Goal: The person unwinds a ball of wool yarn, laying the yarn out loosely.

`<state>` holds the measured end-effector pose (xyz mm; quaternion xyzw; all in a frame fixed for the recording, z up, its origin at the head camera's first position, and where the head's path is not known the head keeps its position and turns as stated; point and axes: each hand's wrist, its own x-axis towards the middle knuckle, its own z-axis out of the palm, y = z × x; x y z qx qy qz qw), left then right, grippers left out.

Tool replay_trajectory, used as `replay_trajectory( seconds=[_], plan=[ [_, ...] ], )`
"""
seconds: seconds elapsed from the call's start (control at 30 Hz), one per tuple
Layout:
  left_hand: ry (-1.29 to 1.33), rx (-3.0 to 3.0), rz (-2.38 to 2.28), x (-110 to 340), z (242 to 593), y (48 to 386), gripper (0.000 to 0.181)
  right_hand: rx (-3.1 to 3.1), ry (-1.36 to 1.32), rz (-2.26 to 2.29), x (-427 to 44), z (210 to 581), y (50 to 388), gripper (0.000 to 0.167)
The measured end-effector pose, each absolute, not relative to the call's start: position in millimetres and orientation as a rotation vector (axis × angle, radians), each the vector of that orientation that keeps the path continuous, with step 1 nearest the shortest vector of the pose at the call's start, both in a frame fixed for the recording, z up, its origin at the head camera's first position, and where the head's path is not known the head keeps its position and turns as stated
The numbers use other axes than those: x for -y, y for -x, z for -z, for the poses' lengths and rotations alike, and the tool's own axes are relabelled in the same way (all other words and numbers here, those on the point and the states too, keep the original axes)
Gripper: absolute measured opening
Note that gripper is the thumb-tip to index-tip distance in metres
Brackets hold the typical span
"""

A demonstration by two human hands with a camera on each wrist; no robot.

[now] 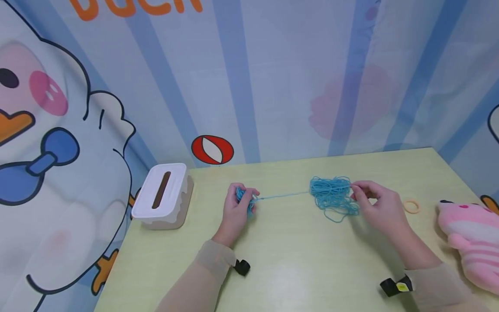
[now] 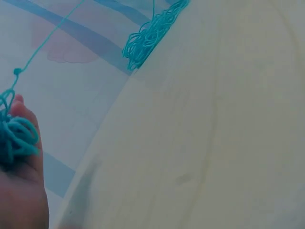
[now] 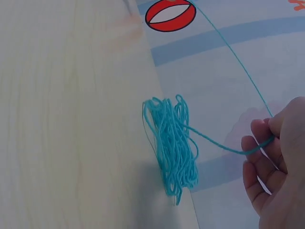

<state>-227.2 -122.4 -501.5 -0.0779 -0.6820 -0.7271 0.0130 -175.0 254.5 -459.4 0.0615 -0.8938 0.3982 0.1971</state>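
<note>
My left hand (image 1: 236, 212) grips a small bundle of blue yarn (image 2: 18, 136). From it a single strand (image 1: 284, 196) runs across to the right, with a small knot (image 2: 17, 71) near the bundle. My right hand (image 1: 380, 206) pinches that strand between thumb and forefinger. In the right wrist view, a slack length sags from the pinch to a larger pile of loose blue yarn (image 3: 171, 148). The pile lies on the table, just left of my right fingers in the head view. How the left fingers wrap the bundle is partly hidden.
A box with a white lid (image 1: 161, 190) and a brown slot stands at the table's back left. An orange ring (image 1: 411, 206) lies right of my right hand. A pink striped plush toy (image 1: 471, 247) sits at the right edge. A printed curtain (image 1: 273, 86) hangs behind the table (image 1: 296, 268).
</note>
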Motion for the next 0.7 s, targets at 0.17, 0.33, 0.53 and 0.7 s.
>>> replay_trajectory(
  seconds=[0.17, 0.33, 0.53, 0.7],
  plan=[
    [0.151, 2.150, 2.109, 124, 503, 227, 0.035, 2.636, -0.071, -1.045, -270, 463, 177, 0.031],
    [0.144, 2.129, 2.167, 124, 502, 226, 0.032, 2.791, 0.014, -0.971, -278, 468, 182, 0.035],
    [0.301, 2.078, 2.395, 121, 500, 227, 0.024, 2.992, 0.113, -0.881, -273, 472, 190, 0.040],
    [0.381, 2.091, 2.430, 120, 498, 227, 0.032, 2.785, 0.030, -0.932, -244, 469, 189, 0.036]
  ],
)
